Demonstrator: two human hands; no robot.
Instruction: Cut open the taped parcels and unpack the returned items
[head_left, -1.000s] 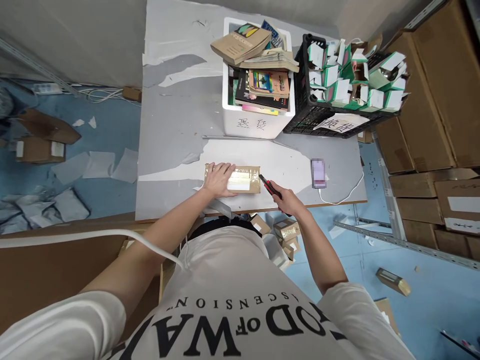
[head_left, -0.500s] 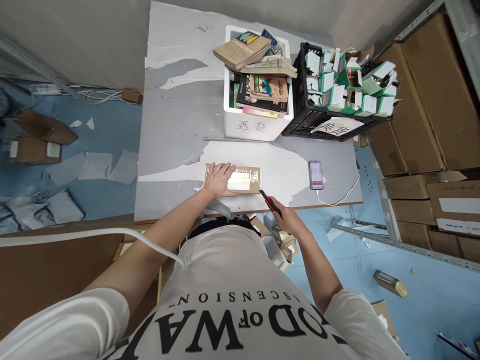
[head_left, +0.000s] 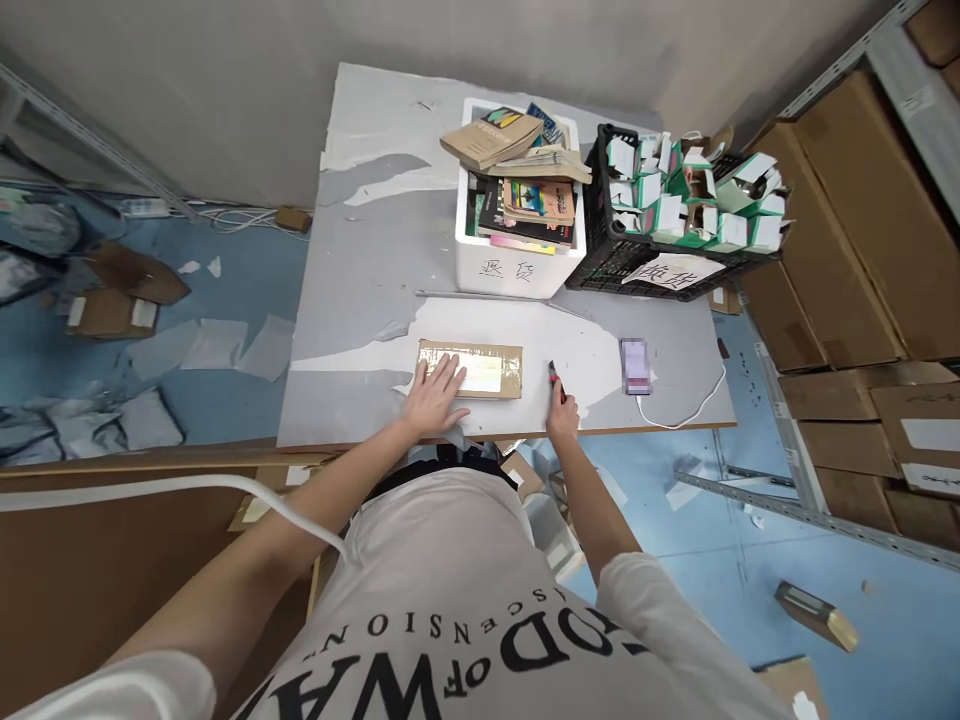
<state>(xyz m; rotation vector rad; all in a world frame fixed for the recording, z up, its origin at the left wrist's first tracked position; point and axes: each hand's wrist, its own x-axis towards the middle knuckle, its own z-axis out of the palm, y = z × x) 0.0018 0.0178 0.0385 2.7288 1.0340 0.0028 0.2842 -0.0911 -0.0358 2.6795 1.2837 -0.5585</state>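
Note:
A small taped cardboard box (head_left: 511, 372) with a white label lies flat near the table's front edge. My left hand (head_left: 436, 396) rests on its left end with the fingers spread. To the right of the box, my right hand (head_left: 562, 414) is closed around a red and black utility knife (head_left: 555, 376). The knife's tip points away from me and stands apart from the box. My palm hides most of its handle.
On the table (head_left: 375, 270), a white bin (head_left: 517, 272) full of books stands behind the box. Beside it is a black crate (head_left: 607, 262) of green and white cartons. A phone (head_left: 635, 366) on a white cable lies at right. Cardboard boxes (head_left: 840, 250) fill the right shelf.
The knife has moved away from the box's right end and turned from pointing left to pointing forward. My left hand has slid slightly nearer on the box. The view has shifted a little.

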